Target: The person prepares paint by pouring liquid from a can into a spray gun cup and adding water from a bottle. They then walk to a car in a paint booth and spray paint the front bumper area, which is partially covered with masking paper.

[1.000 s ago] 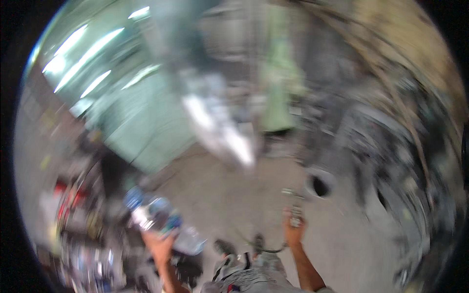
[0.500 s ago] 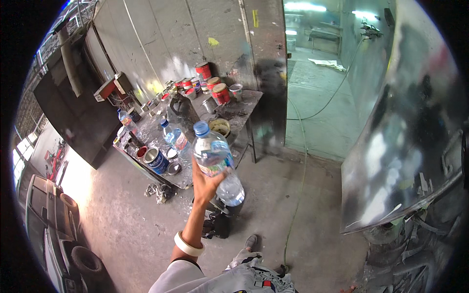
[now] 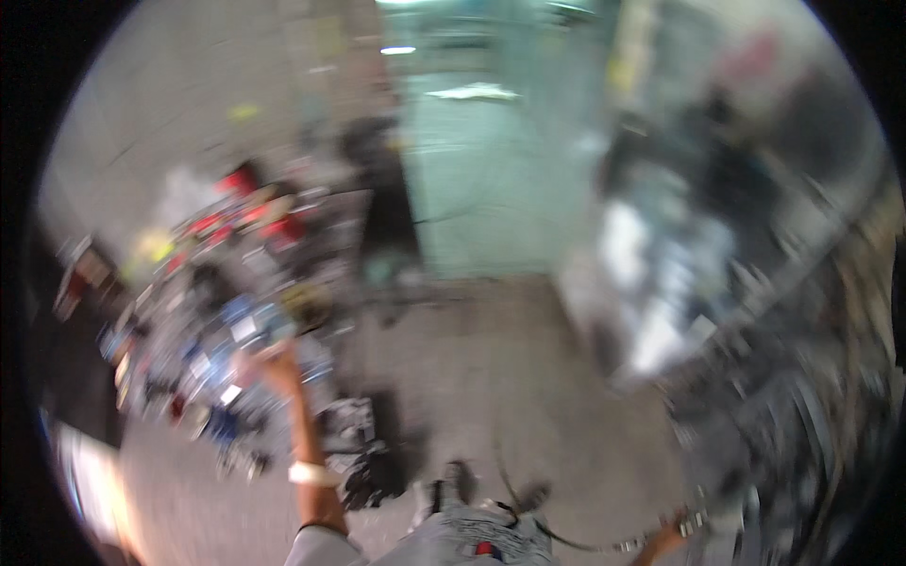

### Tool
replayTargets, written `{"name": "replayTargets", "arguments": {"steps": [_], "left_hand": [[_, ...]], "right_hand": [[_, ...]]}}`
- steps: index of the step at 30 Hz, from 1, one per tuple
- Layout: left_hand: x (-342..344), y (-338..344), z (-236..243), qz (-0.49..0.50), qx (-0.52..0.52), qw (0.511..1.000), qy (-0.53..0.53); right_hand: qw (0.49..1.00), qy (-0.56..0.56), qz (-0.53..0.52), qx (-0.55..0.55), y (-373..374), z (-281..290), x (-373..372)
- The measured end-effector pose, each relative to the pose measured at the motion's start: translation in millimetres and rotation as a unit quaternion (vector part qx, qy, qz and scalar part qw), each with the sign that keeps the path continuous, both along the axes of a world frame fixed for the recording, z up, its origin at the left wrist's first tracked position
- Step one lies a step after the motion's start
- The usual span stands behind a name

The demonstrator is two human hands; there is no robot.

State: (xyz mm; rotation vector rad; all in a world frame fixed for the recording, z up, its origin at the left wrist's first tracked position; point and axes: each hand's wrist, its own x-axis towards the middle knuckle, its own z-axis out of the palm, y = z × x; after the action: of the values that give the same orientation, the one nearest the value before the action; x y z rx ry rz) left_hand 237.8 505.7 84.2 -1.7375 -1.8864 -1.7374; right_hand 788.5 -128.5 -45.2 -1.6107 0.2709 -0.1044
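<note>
Two hands show, both blurry. Left hand (image 3: 274, 363), at middle left of the frame, reaches over the messy table (image 3: 189, 311); whether it grips a bottle, I cannot tell. Right hand (image 3: 665, 541) hangs at the bottom right, fingers unclear

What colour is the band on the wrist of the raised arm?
White: the wristband on the left arm shows pale white in the head view, though the picture is blurred.

cluttered workbench (image 3: 217, 283) (blurred), red cans (image 3: 283, 226), concrete floor (image 3: 491, 377)
</note>
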Motion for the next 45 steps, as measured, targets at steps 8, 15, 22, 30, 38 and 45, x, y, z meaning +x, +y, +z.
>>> {"name": "replayTargets", "arguments": {"steps": [8, 15, 22, 30, 38, 45], "left_hand": [[36.6, 3.9, -15.6, 0.073, 0.030, 0.983, 0.167], [135.2, -62.2, 17.2, 0.047, 0.128, 0.979, 0.151], [306.8, -158.2, -22.6, -0.283, 0.038, 0.957, 0.044], [492.2, -360.2, -65.1, -0.807, -0.350, 0.460, -0.123], [626.3, -518.2, 12.3, -0.706, -0.666, 0.121, -0.207], [643.5, -546.1, -28.7, -0.687, -0.654, 0.073, -0.307]], "right_hand": [[0.961, -0.223, -0.113, -0.115, 34.9, 109.0, 10.1], [0.965, -0.199, -0.157, -0.072, 39.1, 141.4, -1.8], [0.972, -0.181, -0.138, -0.059, 17.0, 142.6, 16.6], [0.976, -0.167, -0.138, -0.032, 22.6, 152.4, 18.6], [0.979, -0.178, -0.103, 0.003, 25.1, 156.5, 15.4], [0.984, -0.153, -0.092, 0.025, 31.8, 170.0, 15.8]]}}
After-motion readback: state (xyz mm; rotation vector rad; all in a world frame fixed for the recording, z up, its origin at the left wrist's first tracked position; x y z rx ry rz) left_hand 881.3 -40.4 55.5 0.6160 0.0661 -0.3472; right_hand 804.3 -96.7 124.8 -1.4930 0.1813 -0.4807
